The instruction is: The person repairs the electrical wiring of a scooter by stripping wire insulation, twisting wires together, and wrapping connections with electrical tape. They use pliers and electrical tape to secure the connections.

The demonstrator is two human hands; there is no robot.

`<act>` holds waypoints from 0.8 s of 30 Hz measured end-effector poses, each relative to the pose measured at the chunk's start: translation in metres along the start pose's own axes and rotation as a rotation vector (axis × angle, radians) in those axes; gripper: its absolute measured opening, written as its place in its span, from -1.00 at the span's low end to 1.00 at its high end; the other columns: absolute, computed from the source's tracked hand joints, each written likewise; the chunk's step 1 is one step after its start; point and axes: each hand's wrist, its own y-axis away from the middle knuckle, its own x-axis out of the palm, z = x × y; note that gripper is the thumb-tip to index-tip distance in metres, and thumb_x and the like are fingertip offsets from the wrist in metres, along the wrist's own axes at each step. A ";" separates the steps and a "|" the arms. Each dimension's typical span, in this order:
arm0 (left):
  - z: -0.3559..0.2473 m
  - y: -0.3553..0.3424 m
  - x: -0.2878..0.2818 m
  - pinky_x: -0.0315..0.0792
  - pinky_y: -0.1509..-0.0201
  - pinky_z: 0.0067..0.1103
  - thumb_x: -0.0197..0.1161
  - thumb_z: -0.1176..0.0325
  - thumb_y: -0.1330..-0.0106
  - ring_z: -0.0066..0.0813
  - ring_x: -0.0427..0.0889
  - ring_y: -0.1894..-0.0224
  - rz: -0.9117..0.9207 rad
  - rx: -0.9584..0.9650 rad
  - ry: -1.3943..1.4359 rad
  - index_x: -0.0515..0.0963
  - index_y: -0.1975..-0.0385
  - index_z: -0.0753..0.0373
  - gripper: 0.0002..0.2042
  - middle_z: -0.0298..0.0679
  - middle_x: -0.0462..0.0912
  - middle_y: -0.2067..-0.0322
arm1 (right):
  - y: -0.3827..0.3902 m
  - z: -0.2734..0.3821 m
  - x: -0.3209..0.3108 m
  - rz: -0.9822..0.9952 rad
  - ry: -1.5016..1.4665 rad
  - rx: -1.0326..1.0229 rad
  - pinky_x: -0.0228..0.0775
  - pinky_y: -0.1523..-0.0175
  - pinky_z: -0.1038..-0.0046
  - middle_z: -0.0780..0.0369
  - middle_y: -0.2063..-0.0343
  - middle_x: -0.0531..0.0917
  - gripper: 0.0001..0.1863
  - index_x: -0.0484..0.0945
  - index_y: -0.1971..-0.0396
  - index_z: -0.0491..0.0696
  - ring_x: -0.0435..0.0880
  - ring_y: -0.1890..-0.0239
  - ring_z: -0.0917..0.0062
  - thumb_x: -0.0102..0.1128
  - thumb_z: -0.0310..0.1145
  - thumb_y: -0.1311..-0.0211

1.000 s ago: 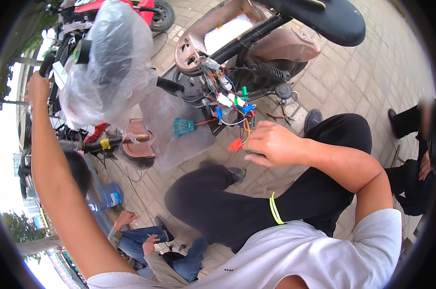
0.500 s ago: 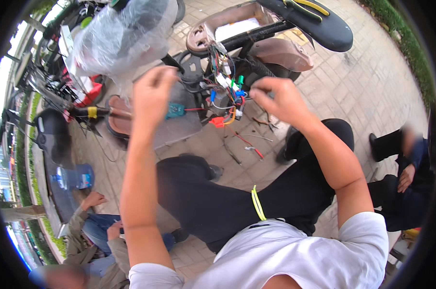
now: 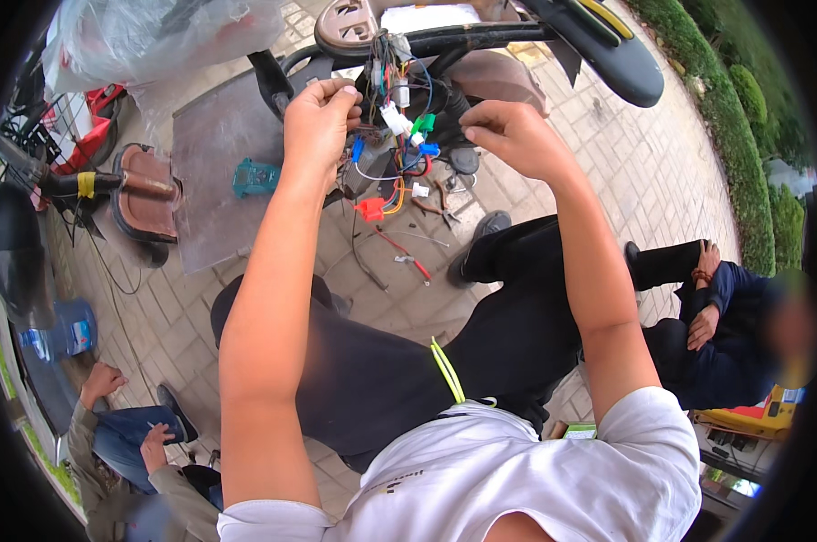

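Note:
Both hands are raised on either side of a bundle of coloured wires and plugs (image 3: 397, 119) on a partly stripped electric scooter. My left hand (image 3: 321, 122) is closed, with thumb and fingertips pressed together at the bundle's left. What they pinch, if anything, is too small to make out. To the right of the bundle, my right hand (image 3: 517, 140) has curled fingers with the thumb close to the forefinger; anything between them cannot be made out. Green connectors (image 3: 423, 125), a blue connector (image 3: 429, 150) and a red connector (image 3: 369, 210) hang on the leads.
A teal multimeter (image 3: 256, 178) lies on the scooter's footboard (image 3: 211, 221). Pliers (image 3: 437, 208) and cut red wire (image 3: 404, 253) lie on the paving. The scooter seat (image 3: 611, 59) juts out at upper right. Seated people are at lower left and right, near a water bottle (image 3: 63, 330).
My view has swung, so the scooter sits higher and further left in the picture. My left hand has come nearer the wire bundle, while my right hand stays raised beside it.

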 end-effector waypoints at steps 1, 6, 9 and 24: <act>0.001 0.002 -0.003 0.56 0.13 -0.59 0.22 0.39 -0.41 -0.56 0.62 0.26 -0.001 0.003 -0.011 0.58 0.09 0.34 -0.81 -0.22 0.68 0.22 | -0.002 0.000 0.005 -0.015 -0.039 -0.017 0.48 0.14 0.53 0.25 0.35 0.70 -0.79 0.64 0.15 -0.23 0.61 0.30 0.62 0.29 -0.44 -0.28; 0.002 0.025 -0.025 0.53 0.14 -0.60 0.21 0.35 -0.43 -0.58 0.60 0.28 0.058 -0.080 -0.144 0.59 0.10 0.34 -0.80 -0.25 0.68 0.26 | -0.001 0.020 0.029 -0.145 -0.236 -0.229 0.43 0.21 0.58 0.28 0.41 0.64 -0.88 0.60 0.30 -0.22 0.55 0.37 0.66 0.30 -0.49 -0.25; 0.007 0.048 -0.032 0.50 0.14 -0.60 0.19 0.33 -0.43 -0.60 0.59 0.28 0.155 -0.096 -0.212 0.62 0.12 0.34 -0.79 -0.28 0.68 0.28 | 0.004 0.024 0.032 -0.163 -0.220 -0.385 0.43 0.26 0.57 0.28 0.44 0.64 -0.90 0.61 0.32 -0.20 0.55 0.40 0.65 0.31 -0.50 -0.22; 0.023 0.065 -0.017 0.51 -0.02 -0.58 0.29 0.44 -0.35 -0.57 0.61 0.14 0.350 -0.056 -0.252 0.57 0.03 0.37 -0.75 -0.26 0.66 0.18 | -0.021 -0.002 0.057 0.075 -0.888 0.390 0.45 0.26 0.56 0.27 0.31 0.68 -0.67 0.59 0.04 -0.22 0.60 0.38 0.66 0.26 -0.28 -0.36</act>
